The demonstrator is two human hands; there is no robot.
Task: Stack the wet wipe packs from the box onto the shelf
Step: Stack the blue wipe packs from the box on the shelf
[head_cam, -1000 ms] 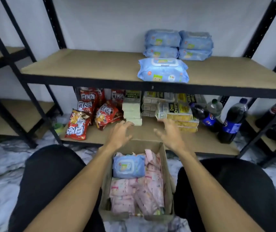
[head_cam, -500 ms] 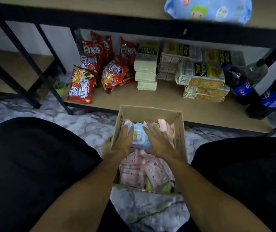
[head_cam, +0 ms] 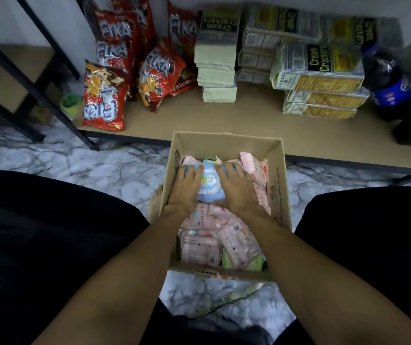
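Note:
An open cardboard box (head_cam: 278, 195) sits on the floor between my knees. Inside lies a blue wet wipe pack (head_cam: 209, 186) on top of several pink wet wipe packs (head_cam: 202, 247). My left hand (head_cam: 184, 189) grips the blue pack's left side, fingers curled over its far edge. My right hand (head_cam: 235, 188) grips its right side the same way. The upper shelf with the stacked packs is out of view.
The low shelf board (head_cam: 249, 125) beyond the box holds red snack bags (head_cam: 103, 95), cream cracker packs (head_cam: 321, 70) and dark soda bottles (head_cam: 388, 78). Black shelf posts (head_cam: 50, 78) stand at the left. Marble floor (head_cam: 87, 165) surrounds the box; my dark-clad knees flank it.
My hands came down from shelf height into the box and closed on the blue pack. The view tilted down, so the upper shelf left the frame.

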